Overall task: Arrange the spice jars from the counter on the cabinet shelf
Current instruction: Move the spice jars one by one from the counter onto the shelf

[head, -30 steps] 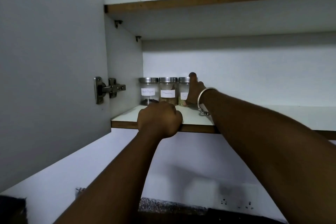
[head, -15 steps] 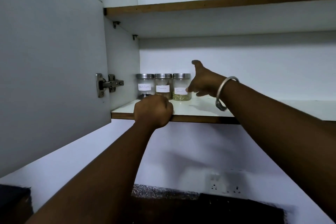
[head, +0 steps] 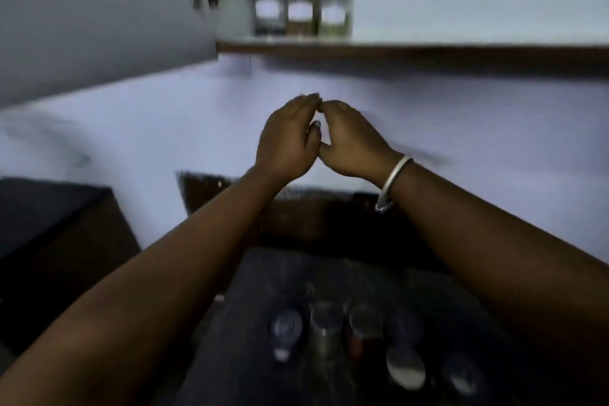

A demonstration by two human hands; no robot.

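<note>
Glass spice jars point(head: 300, 6), metal-lidded, white-labelled; left hand point(head: 286, 138), right hand point(head: 356, 142) empty, fingers point(head: 306, 99) loose.

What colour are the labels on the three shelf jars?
White labels, clearest in the head view, though blurred.

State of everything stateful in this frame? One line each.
Left grip: open, empty, fingertips by the right grip's.
Right grip: open, empty.
Shelf jars: three, upright, lidded, in a row.
Counter jars: several, blurred, not yet shelved.
Door: open.
</note>
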